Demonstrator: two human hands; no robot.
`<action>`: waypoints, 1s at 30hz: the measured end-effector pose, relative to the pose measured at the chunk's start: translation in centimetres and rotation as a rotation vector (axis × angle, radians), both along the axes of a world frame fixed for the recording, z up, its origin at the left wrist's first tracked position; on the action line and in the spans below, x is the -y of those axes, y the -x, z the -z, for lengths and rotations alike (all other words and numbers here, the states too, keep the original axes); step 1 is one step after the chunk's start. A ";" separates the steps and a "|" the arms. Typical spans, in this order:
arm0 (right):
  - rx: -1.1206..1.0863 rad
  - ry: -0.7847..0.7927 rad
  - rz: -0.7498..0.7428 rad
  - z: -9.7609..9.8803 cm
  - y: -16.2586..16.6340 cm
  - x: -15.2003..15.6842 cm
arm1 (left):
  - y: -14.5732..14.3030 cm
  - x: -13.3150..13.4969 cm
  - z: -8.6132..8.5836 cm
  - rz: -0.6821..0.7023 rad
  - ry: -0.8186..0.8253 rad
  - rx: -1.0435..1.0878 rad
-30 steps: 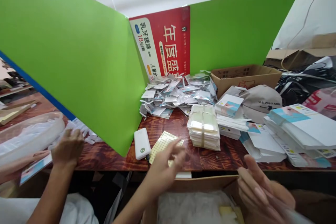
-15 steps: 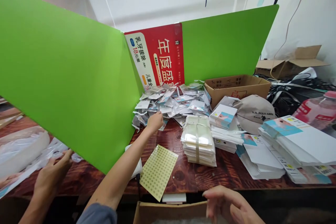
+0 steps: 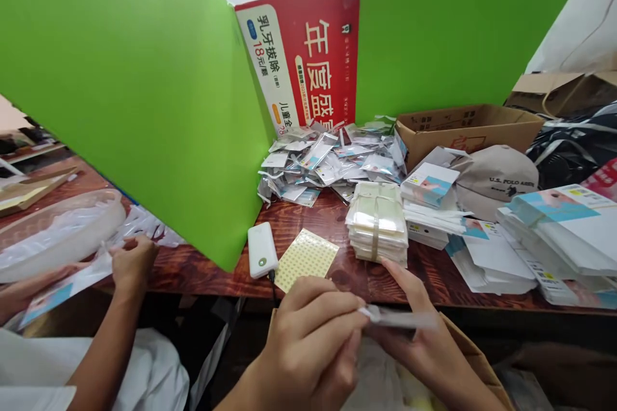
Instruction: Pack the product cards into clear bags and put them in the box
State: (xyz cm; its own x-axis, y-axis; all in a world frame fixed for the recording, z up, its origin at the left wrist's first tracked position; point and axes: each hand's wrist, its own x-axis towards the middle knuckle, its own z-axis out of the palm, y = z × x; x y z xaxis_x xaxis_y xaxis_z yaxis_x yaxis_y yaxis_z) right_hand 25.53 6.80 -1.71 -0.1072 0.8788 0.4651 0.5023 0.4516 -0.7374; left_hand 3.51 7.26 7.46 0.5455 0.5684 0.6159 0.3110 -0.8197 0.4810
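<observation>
So, both hands [image 3: 315, 340] [image 3: 417, 334] clamped on blurry pkt [image 3: 405, 319], cap [image 3: 496, 173] beyond w/ "U.S. POLO" txt

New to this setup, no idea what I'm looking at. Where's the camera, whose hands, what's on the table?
There's no robot: a person works bare-handed, and a camera on their head looks forward and down.

The person's left hand pinches one end of a thin, pale item. It lies across the right hand; blur hides what it is and whether that hand grips it.

On the wooden table are a dotted yellowish sheet, a white device with a cable, a banded stack of packets, a heap of small packets, printed cards and a cap. Green panels stand behind and to the left.

The hand at far left is a co-worker's.
</observation>
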 end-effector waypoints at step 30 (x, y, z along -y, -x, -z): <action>0.287 -0.640 -0.015 -4.9 2.6 2.3 | -0.4 1.5 6.7 0.057 0.530 0.111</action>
